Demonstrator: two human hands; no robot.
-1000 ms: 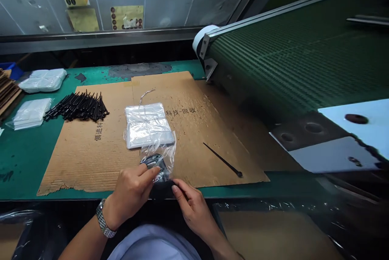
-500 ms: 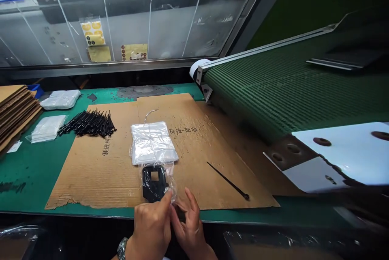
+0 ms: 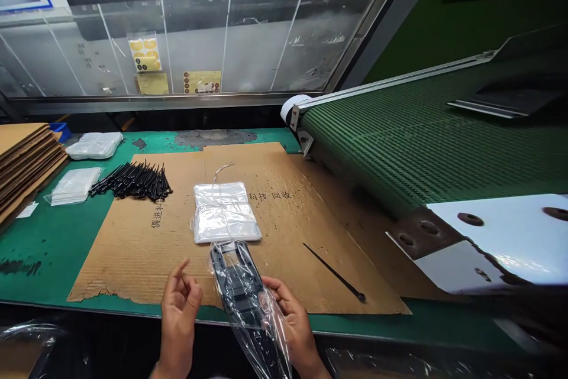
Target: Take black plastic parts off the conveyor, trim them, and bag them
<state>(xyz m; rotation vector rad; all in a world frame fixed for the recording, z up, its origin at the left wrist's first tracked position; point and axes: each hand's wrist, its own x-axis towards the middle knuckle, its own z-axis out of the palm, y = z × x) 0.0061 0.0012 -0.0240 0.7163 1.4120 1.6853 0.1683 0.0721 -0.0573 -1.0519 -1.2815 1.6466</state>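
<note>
My right hand [image 3: 290,323] grips a black plastic part [image 3: 236,281] that sits inside a clear plastic bag [image 3: 261,331]; the bag's loose end hangs toward me. My left hand [image 3: 178,308] hovers just left of the bagged part with its fingers loosely curled and nothing in them. Both hands are over the near edge of a sheet of brown cardboard [image 3: 133,255]. A stack of clear bags [image 3: 224,219] lies on the cardboard just beyond the part. A single black cable tie [image 3: 335,272] lies to the right of my hands.
A heap of black cable ties [image 3: 133,181] lies at the back left. Two packs of white bags [image 3: 75,185] [image 3: 94,145] and stacked cardboard [image 3: 22,160] sit at the far left. A green conveyor belt [image 3: 421,142] slopes up on the right above the green table [image 3: 35,249].
The black part has slid deeper into the bag and turned lengthwise. My left hand has let go and moved left; my right hand now holds the bagged part alone.
</note>
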